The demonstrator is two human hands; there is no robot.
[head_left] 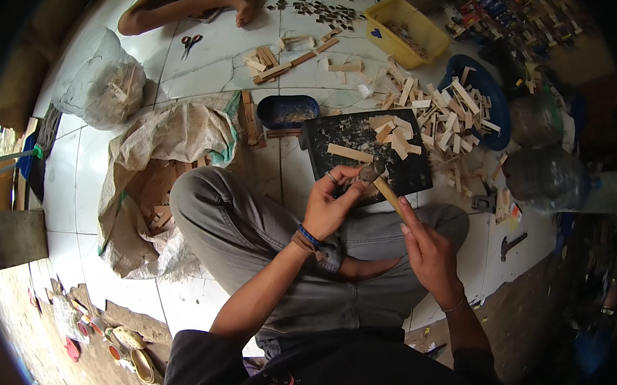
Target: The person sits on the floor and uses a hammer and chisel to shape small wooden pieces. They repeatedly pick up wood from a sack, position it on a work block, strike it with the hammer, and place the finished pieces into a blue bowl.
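Note:
My right hand [429, 250] is closed on the wooden handle of a hammer [390, 195], its dark metal head over the near part of a black worktop [422, 174]. My left hand [329, 204] is pinched right beside the hammer head; the fingers and the head hide whatever is between them. A light wooden strip [349, 152] lies on the worktop just beyond my left fingers. Several short wood pieces [396, 130] and pale shavings lie on the same worktop, farther to the right.
A heap of wooden slats [453, 114] spills from a blue basin [504, 118]. A yellow tub [413, 55], a small blue tray [288, 99] and scissors [190, 46] stand or lie farther off. An open woven sack [127, 205] with wood scraps sits left; another hammer [513, 246] lies right. Another person's leg [181, 12] is at the back.

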